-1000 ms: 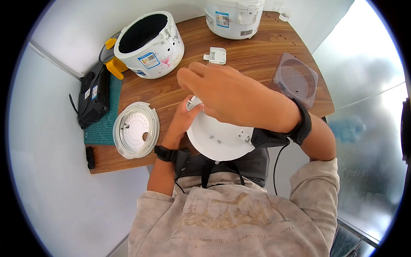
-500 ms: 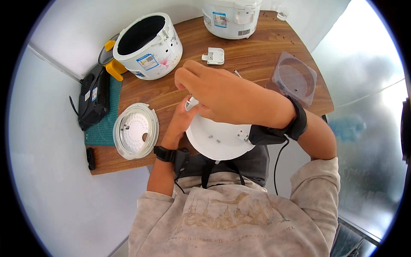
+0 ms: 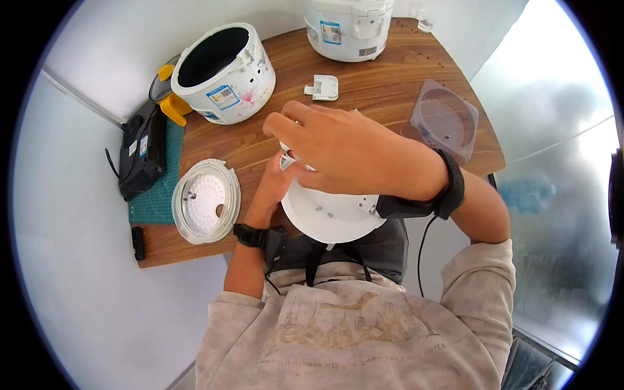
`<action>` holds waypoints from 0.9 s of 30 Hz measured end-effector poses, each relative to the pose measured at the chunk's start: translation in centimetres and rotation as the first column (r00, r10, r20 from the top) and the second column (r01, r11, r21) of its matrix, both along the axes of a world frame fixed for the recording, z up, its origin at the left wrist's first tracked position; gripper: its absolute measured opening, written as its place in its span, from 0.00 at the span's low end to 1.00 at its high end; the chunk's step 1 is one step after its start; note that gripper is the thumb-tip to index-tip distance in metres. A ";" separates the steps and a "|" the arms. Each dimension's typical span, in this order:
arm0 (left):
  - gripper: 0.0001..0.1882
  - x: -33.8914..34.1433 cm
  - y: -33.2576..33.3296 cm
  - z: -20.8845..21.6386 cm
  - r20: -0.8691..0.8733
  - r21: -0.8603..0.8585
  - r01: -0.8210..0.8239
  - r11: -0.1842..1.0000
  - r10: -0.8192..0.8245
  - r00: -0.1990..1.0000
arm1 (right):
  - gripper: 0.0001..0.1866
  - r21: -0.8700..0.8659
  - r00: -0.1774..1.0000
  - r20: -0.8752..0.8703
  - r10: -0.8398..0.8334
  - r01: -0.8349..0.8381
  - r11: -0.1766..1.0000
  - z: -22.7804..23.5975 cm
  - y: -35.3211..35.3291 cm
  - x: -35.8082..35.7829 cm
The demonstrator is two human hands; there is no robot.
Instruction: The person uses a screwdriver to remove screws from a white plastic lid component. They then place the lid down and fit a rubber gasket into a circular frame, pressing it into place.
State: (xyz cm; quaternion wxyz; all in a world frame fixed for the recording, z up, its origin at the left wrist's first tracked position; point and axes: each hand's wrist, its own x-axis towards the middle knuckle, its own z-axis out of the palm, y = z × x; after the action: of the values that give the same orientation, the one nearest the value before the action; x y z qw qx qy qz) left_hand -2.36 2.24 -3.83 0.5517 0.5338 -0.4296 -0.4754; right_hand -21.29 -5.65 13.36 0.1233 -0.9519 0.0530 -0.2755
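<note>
White round lid [image 3: 331,224] — likely light, stiff — is best held where the left hand [image 3: 276,179] grips its rim; whether the right hand [image 3: 328,143] grips anything, I cannot tell.

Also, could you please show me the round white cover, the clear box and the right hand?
Round white cover [image 3: 342,216]: head view, inner surface.
Clear box [image 3: 446,116]: head view, bare inside.
Right hand [image 3: 335,148]: head view, its back.

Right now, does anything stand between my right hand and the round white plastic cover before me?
Nothing visible blocks your bare right hand: it lies over the round white plastic cover, whose upper-left edge your bare left hand grips. The space under the right palm is hidden.
</note>
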 end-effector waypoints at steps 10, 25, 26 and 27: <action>0.16 0.1 -0.5 -0.4 0.019 0.083 -0.005 0.997 0.003 1.000 | 0.26 -0.093 0.988 0.030 -0.152 0.154 0.984 0.0 0.0 0.0; 0.16 0.2 -0.8 -0.4 -0.023 0.090 0.038 0.995 -0.036 0.999 | 0.26 0.068 0.997 0.071 -0.031 0.026 0.997 -1.0 -0.8 -0.8; 0.15 0.5 -0.7 -0.5 0.004 0.095 0.044 0.995 -0.045 0.999 | 0.26 0.044 0.989 -0.062 -0.131 0.134 0.990 -0.4 -0.3 -0.8; 0.15 0.6 -0.6 -0.4 0.029 0.100 0.052 0.994 -0.055 0.998 | 0.25 0.005 0.953 -0.193 -0.233 0.239 0.971 0.6 0.2 -0.8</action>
State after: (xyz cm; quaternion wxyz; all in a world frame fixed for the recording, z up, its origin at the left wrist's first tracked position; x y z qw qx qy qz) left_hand -1.77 1.67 -4.25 0.5047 0.5565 -0.4283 -0.5022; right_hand -22.09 -5.40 13.99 0.0973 -0.9590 0.1818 -0.1946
